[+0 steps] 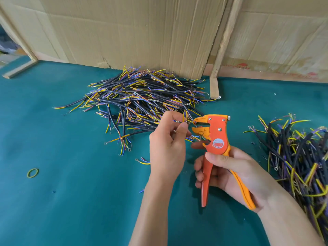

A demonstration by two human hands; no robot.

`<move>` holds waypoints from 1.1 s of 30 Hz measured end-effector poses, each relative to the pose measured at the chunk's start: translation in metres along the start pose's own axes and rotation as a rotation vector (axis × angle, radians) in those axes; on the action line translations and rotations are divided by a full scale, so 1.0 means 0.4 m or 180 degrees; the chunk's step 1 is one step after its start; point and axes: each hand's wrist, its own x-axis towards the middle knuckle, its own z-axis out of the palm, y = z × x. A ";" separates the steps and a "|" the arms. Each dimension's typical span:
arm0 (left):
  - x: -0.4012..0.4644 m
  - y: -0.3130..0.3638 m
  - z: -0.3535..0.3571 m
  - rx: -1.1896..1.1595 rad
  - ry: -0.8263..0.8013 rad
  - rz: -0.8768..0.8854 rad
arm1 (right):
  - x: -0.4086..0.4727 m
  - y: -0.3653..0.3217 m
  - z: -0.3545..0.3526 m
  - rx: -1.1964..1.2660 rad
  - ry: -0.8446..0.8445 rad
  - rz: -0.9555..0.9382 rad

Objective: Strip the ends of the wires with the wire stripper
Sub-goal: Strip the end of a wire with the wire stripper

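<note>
Risk lay at the wire stripper [215,137], taken as landmark. Left of it, the left hand [166,144] pinched a short wire [183,118] with its thin cores offered at the open jaws; a core seated too deep or askew would probably be cut or left unstripped, and fingertips sat close to the jaws. The right hand [229,173] gripped both handles. Far left lay a rubber band [32,173] on the worktop [71,201]; behind, a wire heap [142,100]; right, a second heap [300,153].
</note>
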 end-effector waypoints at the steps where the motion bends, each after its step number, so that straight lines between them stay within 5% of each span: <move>1: -0.001 0.000 0.000 0.0047 -0.0019 0.0022 | -0.001 0.000 0.001 -0.0013 -0.0007 -0.0014; 33: -0.004 0.004 0.005 0.0466 -0.0248 0.0219 | 0.011 0.010 0.019 0.0057 0.0502 -0.0089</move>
